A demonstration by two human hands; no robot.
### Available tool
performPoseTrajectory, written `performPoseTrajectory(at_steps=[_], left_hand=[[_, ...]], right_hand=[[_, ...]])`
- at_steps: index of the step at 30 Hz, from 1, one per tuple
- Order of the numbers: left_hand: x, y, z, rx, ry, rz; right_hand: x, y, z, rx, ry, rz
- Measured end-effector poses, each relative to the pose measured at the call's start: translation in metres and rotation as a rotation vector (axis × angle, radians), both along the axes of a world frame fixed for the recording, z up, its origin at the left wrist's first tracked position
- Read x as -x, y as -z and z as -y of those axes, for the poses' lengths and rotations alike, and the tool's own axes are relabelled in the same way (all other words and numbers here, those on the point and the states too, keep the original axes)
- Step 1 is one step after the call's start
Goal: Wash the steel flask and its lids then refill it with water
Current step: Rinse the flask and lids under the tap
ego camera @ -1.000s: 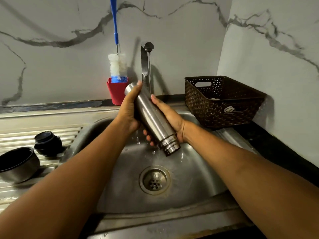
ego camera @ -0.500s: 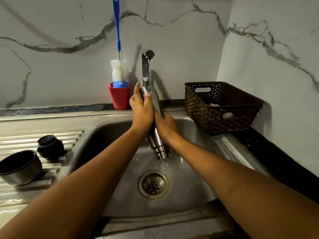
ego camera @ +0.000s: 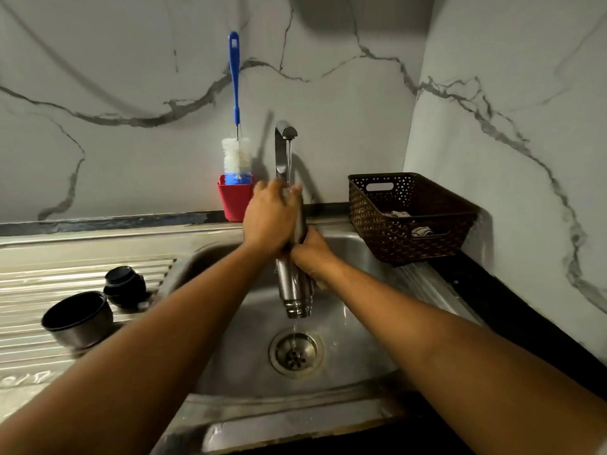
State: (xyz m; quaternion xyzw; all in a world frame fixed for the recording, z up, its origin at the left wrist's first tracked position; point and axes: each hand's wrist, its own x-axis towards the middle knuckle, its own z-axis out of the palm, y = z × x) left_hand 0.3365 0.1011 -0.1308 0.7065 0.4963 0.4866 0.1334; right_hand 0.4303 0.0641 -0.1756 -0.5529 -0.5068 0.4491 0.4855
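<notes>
as the tap (ego camera: 282, 149) runs: i judge this to be the rinsing step on the flask body, with the refill not yet begun.
flask (ego camera: 294, 284): held nearly upright over the sink (ego camera: 361, 323), mouth down, straight above the drain (ego camera: 295, 353); a thin trickle falls from its mouth.
left hand (ego camera: 267, 218): wrapped round the upper end of the flask, just under the spout, fingers curled over it.
right hand (ego camera: 310, 254): gripping the flask's middle from the right side, just below the left hand.
lids: a steel cup lid (ego camera: 78, 318) and a black inner lid (ego camera: 124, 285) sit side by side on the ribbed drainer of the table (ego camera: 65, 280), well apart from the flask; i cannot tell whether they are washed.
next move: my guess is to let it drain, then turn the mouth up under the stream. wet steel will be slippery, so i'd want one hand firm while the other shifts.
nearby: a bottle brush (ego camera: 235, 93) stands in a red cup (ego camera: 234, 201) by the wall, left of the tap; a dark basket (ego camera: 410, 218) sits right of the sink.
hidden: the left hand covers the flask's base and upper body; the right fingers are behind the flask; the flask's inside cannot be seen; the basket's contents are too small to name; the frame cuts off both arms at its lower edge.
</notes>
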Motion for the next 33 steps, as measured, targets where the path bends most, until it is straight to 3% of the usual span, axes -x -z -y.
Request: performPoseTrajectory(at_steps=[2,5,7,11,14,18,21,23,26,29,33], left_hand=[[-0.005,0.001,0.011,-0.146,-0.025,-0.241],[-0.005,-0.005,0.017,-0.179,-0.078,-0.55],[-0.004,-0.015,0.014,-0.119,-0.056,-0.562],[-0.008,-0.042,-0.004,0.248,0.101,-0.386],[-0.007,-0.046,-0.008,0.561,0.27,0.074],[-0.006,-0.022,-0.004,0.63,0.377,0.617],[-0.014,-0.003,0.012,0.763,0.486,0.831],[-0.015,0.004,0.02,0.853,0.544,0.916],[-0.006,0.005,0.019,0.831,0.55,0.873],[0.0,0.0,0.011,0.875,0.527,0.967],[-0.01,-0.005,0.015,0.87,0.363,0.937]], right_hand=[[-0.001,0.001,-0.001,0.019,0.033,-0.077],[-0.004,0.001,0.006,0.043,0.037,-0.099],[-0.007,0.001,0.014,0.066,0.043,-0.049],[-0.018,-0.004,0.025,0.041,0.053,-0.026],[-0.026,-0.01,0.03,0.062,0.015,-0.08],[-0.032,-0.02,0.028,0.068,-0.052,-0.133],[-0.023,-0.031,0.026,0.106,-0.049,-0.352],[-0.023,-0.036,0.023,0.133,-0.084,-0.429],[-0.032,-0.038,0.024,0.212,-0.256,-0.415],[-0.038,-0.032,0.028,0.261,-0.349,-0.364],[-0.031,-0.017,0.023,0.167,-0.168,-0.123]])
